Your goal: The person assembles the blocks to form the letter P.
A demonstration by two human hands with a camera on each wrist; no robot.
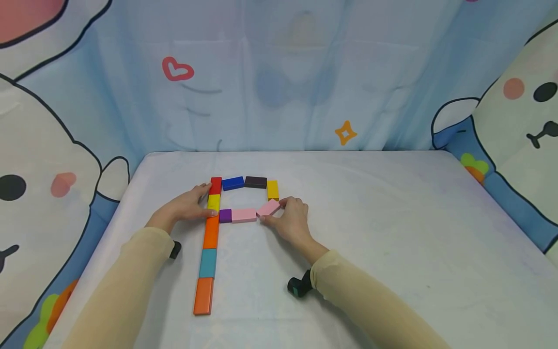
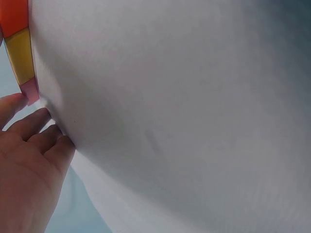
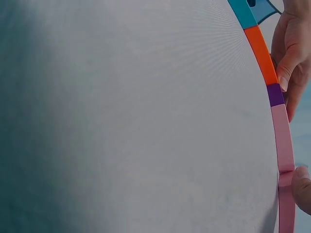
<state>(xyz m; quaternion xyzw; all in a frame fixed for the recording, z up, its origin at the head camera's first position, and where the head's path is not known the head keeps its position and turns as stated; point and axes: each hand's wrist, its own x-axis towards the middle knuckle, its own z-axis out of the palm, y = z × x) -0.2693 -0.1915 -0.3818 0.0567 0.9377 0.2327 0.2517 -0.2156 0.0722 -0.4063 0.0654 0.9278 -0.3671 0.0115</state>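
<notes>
Flat coloured blocks form a P-like outline on the white tabletop. In the head view my left hand (image 1: pixel 185 206) rests against the left side of its column, fingers by the red block (image 1: pixel 216 185), thumb where the yellow block (image 1: pixel 213 202) meets the orange block (image 1: pixel 211 232). My right hand (image 1: pixel 291 220) pinches a slanted pink block (image 1: pixel 268 208) between thumb and fingers, below the upright yellow block (image 1: pixel 272 190). Another pink block (image 1: pixel 244 215) lies to its left, beside the small purple block (image 1: pixel 225 216). The right wrist view shows my right thumb (image 3: pixel 302 187) against the held block.
Across the top run a blue block (image 1: pixel 233 183) and a black block (image 1: pixel 255 182). A teal block (image 1: pixel 208 263) and a second orange block (image 1: pixel 203 296) finish the column's lower end. Behind the white tabletop (image 1: pixel 392 218) hangs a printed cloth (image 1: pixel 283 72).
</notes>
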